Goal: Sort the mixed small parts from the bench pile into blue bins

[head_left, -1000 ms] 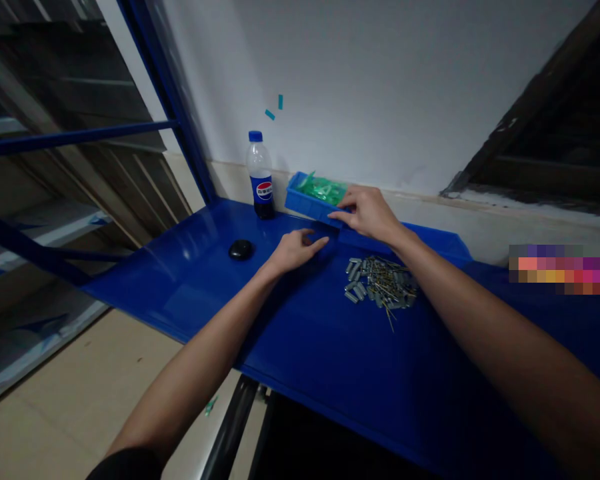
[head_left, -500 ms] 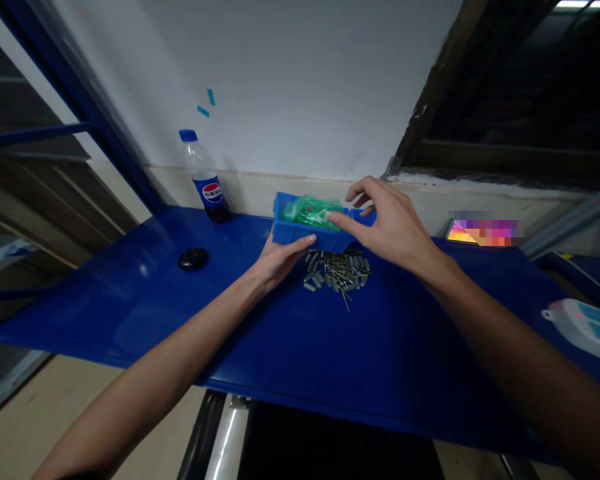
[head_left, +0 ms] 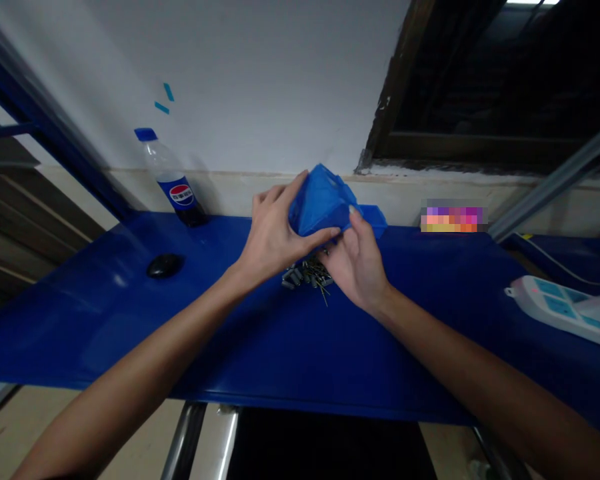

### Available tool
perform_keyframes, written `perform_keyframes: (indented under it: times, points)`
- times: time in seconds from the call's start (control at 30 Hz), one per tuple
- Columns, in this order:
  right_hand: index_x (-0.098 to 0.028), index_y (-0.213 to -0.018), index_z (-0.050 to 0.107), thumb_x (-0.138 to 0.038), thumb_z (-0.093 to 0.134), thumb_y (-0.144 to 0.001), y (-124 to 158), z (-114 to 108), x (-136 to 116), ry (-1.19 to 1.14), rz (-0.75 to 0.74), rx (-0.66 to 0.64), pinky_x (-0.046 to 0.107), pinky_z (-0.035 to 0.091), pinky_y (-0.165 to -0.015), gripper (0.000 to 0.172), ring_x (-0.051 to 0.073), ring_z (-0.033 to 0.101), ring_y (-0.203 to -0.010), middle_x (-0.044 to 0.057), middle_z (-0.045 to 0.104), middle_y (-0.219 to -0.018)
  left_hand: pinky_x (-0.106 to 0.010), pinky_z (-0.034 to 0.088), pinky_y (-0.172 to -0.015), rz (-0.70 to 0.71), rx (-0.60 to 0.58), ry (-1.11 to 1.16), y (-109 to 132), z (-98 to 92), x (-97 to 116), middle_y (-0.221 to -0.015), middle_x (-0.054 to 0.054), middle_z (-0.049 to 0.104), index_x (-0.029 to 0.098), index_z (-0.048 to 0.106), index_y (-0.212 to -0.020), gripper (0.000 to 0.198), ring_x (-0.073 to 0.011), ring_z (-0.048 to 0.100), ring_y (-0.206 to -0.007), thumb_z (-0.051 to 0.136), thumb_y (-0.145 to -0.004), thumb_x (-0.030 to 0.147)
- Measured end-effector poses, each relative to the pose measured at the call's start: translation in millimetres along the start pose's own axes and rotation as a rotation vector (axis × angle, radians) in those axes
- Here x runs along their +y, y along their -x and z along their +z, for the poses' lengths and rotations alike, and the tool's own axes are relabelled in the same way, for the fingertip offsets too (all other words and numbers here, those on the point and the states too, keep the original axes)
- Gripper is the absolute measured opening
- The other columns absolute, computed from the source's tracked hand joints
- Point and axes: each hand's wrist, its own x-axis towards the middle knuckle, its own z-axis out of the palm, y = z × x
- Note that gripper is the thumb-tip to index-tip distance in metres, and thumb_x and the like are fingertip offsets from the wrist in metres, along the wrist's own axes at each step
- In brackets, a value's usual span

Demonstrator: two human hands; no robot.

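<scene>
A blue plastic bin (head_left: 325,203) is held up above the table, tipped so that its outer wall faces me. My left hand (head_left: 277,230) is closed round its left side, thumb along the lower edge. On the right, my right hand (head_left: 357,263) grips the bin's near right edge, its thumb on the wall and its other fingers underneath. Below the hands lies a pile of small grey cylindrical parts (head_left: 307,272) with thin wire leads, partly covered by my right hand. The inside of the bin is hidden, and no green bag shows.
Behind the right hand stands another blue bin (head_left: 375,219). A cola bottle (head_left: 180,193) and a black computer mouse (head_left: 164,266) are on the left of the blue table (head_left: 260,353). To the right are a phone-like screen (head_left: 450,220) and a white power strip (head_left: 555,307).
The bin has been tipped, hiding the green bag seen in it before. My left hand has shifted up its side, and my right hand has come down onto it. The view has moved right.
</scene>
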Motion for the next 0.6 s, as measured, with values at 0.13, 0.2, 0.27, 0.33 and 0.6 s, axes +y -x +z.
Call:
perform_keyframes:
  times: [0.13, 0.2, 0.27, 0.33, 0.6]
  points:
    - [-0.033, -0.157, 0.037, -0.085, 0.023, -0.090, 3.8, -9.5, 8.5, -0.125, 0.060, 0.035, 0.055, 0.047, -0.110, 0.086, 0.033, 0.056, -0.134, 0.008, 0.061, -0.145, -0.060, 0.036, -0.113, 0.036, -0.133, -0.165, -15.3, 10.2, 9.6, -0.136, -0.012, 0.058, 0.025, 0.040, -0.159, 0.093, -0.0386, 0.048, -0.130, 0.063, -0.083, 0.074]
    - [-0.032, -0.156, 0.038, -0.082, 0.027, -0.091, 4.2, -15.0, 13.4, -0.169, 0.118, 0.042, 0.054, 0.049, -0.108, 0.083, 0.033, 0.057, -0.133, 0.010, 0.061, -0.146, -0.053, 0.043, -0.110, 0.052, -0.247, -0.148, -22.3, 17.2, 7.3, -0.132, -0.013, 0.058, 0.021, 0.039, -0.159, 0.094, -0.0351, 0.055, -0.123, 0.062, -0.084, 0.072]
    - [-0.031, -0.152, 0.042, -0.076, 0.034, -0.092, 4.6, -18.9, 17.4, -0.262, 0.194, 0.067, 0.054, 0.050, -0.107, 0.076, 0.033, 0.058, -0.132, 0.011, 0.061, -0.145, -0.046, 0.047, -0.107, 0.056, -0.347, -0.136, -28.0, 23.0, 2.5, -0.131, -0.015, 0.058, 0.019, 0.038, -0.160, 0.093, -0.0324, 0.059, -0.118, 0.061, -0.085, 0.070]
    - [-0.029, -0.148, 0.047, -0.070, 0.043, -0.092, 5.1, -21.0, 20.1, -0.378, 0.268, 0.111, 0.054, 0.051, -0.106, 0.069, 0.033, 0.059, -0.131, 0.012, 0.063, -0.142, -0.045, 0.048, -0.107, 0.056, -0.415, -0.143, -31.6, 27.0, -2.8, -0.132, -0.016, 0.057, 0.018, 0.037, -0.161, 0.093, -0.0318, 0.061, -0.115, 0.057, -0.087, 0.071]
    - [-0.022, -0.130, 0.065, -0.062, 0.062, -0.091, 1.1, -33.7, 36.6, -0.241, 0.308, 0.199, 0.051, 0.062, -0.091, 0.056, 0.032, 0.069, -0.112, 0.012, 0.073, -0.123, -0.051, 0.046, -0.110, 0.055, -0.461, -0.168, -28.7, 36.6, -16.6, -0.133, -0.018, 0.056, 0.018, 0.034, -0.162, 0.089, -0.0347, 0.060, -0.120, 0.047, -0.091, 0.070]
